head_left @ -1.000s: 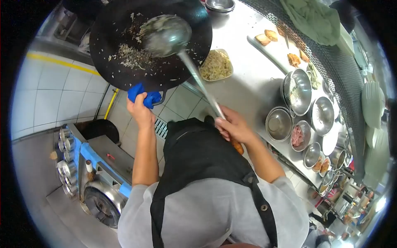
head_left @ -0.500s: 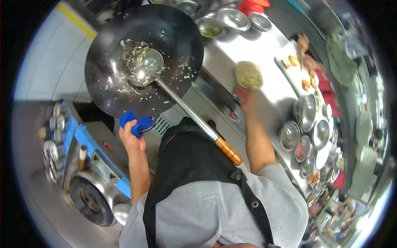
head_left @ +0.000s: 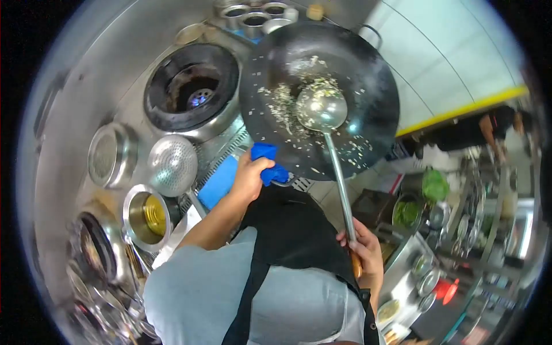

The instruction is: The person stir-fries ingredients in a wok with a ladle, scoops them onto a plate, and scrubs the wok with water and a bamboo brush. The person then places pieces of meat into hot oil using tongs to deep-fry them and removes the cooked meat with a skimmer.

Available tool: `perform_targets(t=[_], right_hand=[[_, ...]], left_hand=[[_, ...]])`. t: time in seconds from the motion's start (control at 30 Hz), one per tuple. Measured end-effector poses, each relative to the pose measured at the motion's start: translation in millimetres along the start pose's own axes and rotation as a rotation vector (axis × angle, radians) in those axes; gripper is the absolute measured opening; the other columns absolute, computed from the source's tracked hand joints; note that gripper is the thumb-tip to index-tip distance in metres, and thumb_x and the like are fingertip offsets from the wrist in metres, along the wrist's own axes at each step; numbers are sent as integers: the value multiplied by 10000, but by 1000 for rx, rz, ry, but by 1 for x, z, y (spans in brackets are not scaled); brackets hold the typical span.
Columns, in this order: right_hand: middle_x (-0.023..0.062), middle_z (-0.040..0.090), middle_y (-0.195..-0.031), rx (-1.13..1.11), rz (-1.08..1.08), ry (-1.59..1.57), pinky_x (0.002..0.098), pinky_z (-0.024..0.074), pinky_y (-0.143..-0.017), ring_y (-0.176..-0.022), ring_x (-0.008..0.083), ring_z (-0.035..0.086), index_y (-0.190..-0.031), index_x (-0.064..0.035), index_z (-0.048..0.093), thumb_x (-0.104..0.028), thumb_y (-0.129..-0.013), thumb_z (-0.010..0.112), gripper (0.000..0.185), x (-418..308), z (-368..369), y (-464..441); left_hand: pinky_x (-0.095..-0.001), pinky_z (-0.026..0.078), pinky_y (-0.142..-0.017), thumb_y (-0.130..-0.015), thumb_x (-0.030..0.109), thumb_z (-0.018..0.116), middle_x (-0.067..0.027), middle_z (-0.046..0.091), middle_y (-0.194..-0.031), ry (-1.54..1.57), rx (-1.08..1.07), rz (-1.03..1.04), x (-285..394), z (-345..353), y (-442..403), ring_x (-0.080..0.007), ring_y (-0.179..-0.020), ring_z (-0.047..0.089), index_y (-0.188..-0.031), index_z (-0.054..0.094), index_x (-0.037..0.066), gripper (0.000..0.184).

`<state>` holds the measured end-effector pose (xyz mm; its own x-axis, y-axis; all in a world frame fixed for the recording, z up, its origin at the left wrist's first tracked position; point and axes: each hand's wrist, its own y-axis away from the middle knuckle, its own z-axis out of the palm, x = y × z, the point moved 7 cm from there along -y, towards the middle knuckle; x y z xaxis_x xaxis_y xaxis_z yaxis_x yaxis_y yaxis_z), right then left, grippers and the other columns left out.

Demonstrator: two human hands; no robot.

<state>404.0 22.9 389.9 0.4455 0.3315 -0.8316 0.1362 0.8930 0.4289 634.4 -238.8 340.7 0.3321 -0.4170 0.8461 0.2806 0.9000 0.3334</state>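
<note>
A black wok (head_left: 376,109) tilts in front of me, with chopped pale and green bits (head_left: 283,106) scattered over its inside. My left hand (head_left: 248,178) is closed on a folded blue cloth (head_left: 264,152) at the wok's near rim, by a loop handle. Inside the wok rests the bowl of a long steel ladle (head_left: 336,167), over some of the chopped food. The fingers of my right hand (head_left: 367,247) wrap round the ladle near its wooden grip, which the hand partly hides.
Left of the wok is a burner (head_left: 198,102) with a small blue glow inside. A perforated skimmer (head_left: 172,164) and a pot (head_left: 131,210) holding yellow liquid stand nearer. Steel cups (head_left: 255,24) line the back. Another person (head_left: 489,132) is at far right.
My view has swung left from the counter toward the stove, and the wok has come along. My right hand has left the container of pale food and taken hold of the ladle.
</note>
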Motion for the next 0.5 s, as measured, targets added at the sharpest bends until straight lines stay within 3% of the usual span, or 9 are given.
perform_targets(t=[0.03,0.13,0.17,0.27,0.3,0.4,0.43,0.5], right_hand=[[98,652,-928,-57,101,13,254,475,-638,-727,118,579,-1493,-25,473,-207,-941,682,618,-5,-25,-9],[61,609,-865,-210,149,266,223,435,-558,-646,96,546,-1485,-16,473,-86,-956,635,558,-45,-80,-27],[51,607,-894,-267,83,360,230,433,-539,-652,91,545,-1508,-22,452,-33,-964,590,561,-58,-107,-41],[52,601,-953,-344,-163,507,239,445,-539,-658,99,549,-1541,-42,419,-17,-966,570,596,-132,-70,-107],[60,600,-1025,-448,-270,427,242,455,-519,-662,111,562,-1589,-64,340,3,-921,577,712,-148,-57,-123],[72,607,-1061,-655,-97,-37,233,454,-487,-670,113,575,-1616,-86,276,15,-860,585,823,-206,-60,-130],[68,611,-1068,-635,-16,-3,236,444,-448,-631,99,566,-1631,-109,232,17,-810,598,908,-204,-60,-152],[48,610,-1063,-637,-174,265,229,438,-446,-589,85,543,-1629,-130,251,-4,-840,605,874,-223,-78,-213]], left_hand=[[-333,538,-804,-762,-8,664,-65,670,-943,40,79,17,-2,10,9,-185,-845,655,-1079,650,-20,318],[-337,548,-816,-774,-18,648,-79,680,-958,35,248,214,-23,44,39,-196,-853,669,-1079,647,-32,305],[-337,550,-804,-782,-20,639,-85,679,-960,81,288,215,-41,61,41,-203,-856,672,-1074,645,-41,293],[-308,540,-741,-801,-10,641,-66,658,-917,250,465,269,-31,37,6,-183,-795,651,-1035,640,-22,235],[-308,539,-723,-804,-4,644,-61,651,-907,278,516,282,-31,24,-4,-181,-786,647,-1029,637,-18,225],[-309,532,-670,-812,14,654,-48,630,-876,350,642,328,-51,42,-22,-174,-753,634,-1019,628,-7,210],[-311,527,-651,-813,22,660,-45,623,-863,397,666,332,-50,37,-35,-173,-739,629,-1021,625,-5,213],[-327,509,-579,-809,38,674,-47,613,-827,434,723,393,-52,48,-56,-175,-693,616,-1028,611,-3,231]])
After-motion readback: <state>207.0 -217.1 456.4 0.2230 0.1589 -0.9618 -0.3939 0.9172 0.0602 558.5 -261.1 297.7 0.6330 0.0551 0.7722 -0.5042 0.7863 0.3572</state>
